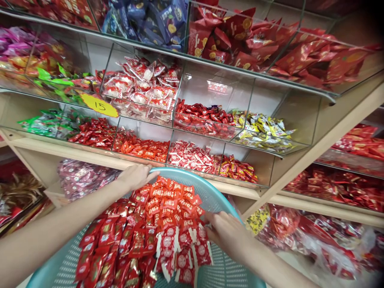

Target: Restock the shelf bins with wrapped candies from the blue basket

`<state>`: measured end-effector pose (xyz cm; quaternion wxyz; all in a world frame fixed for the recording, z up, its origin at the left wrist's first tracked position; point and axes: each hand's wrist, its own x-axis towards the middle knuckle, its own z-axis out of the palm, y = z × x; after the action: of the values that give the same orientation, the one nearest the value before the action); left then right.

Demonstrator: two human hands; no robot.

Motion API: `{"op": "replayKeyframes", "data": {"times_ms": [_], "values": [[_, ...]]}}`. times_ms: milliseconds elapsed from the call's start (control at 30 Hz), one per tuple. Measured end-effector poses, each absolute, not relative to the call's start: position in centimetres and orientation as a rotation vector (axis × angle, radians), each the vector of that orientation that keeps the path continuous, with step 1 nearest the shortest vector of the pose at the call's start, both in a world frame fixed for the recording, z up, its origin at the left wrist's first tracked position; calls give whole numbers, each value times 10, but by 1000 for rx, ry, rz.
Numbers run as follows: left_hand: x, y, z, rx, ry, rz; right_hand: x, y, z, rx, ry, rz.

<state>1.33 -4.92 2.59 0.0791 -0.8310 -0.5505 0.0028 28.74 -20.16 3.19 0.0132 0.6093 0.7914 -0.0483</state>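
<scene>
A large teal plastic basket (228, 200) with a perforated wall is in front of me, its far rim against the lowest shelf. My left hand (136, 177) closes over that far rim, thumb on the inner side. Inside the basket are strips of wrapped candies: orange-red ones (171, 200) at the back, dark red ones (111, 240) on the left and red-and-white ones (183, 260) in front. At the right side of the pile, my right hand (223, 230) curls its thumb and fingers against the candy strips' edge; its fingertips are partly hidden.
Tilted clear bins (207, 138) of wrapped candies rise in tiers behind the basket. A yellow price tag (99, 105) reading 15 hangs on one bin. Below the shelf lie a purple bag of candies (84, 180) on the left and plastic bags (324, 244) on the right. A wooden upright (300, 156) stands right.
</scene>
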Motion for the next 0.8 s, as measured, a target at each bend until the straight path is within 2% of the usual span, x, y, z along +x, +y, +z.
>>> {"op": "replayKeyframes", "data": {"times_ms": [200,300,500,800], "values": [[13,-48,25,-2495,-1685,-53,297,-155,68,1977,2481,-10],[12,-48,24,-2499,-1688,-69,308,-114,81,2008,2502,306],[13,-50,26,-2498,-1717,-55,313,-53,77,1701,2418,787],[13,-51,28,-2485,-1717,-26,301,-32,69,1621,2374,821]]}}
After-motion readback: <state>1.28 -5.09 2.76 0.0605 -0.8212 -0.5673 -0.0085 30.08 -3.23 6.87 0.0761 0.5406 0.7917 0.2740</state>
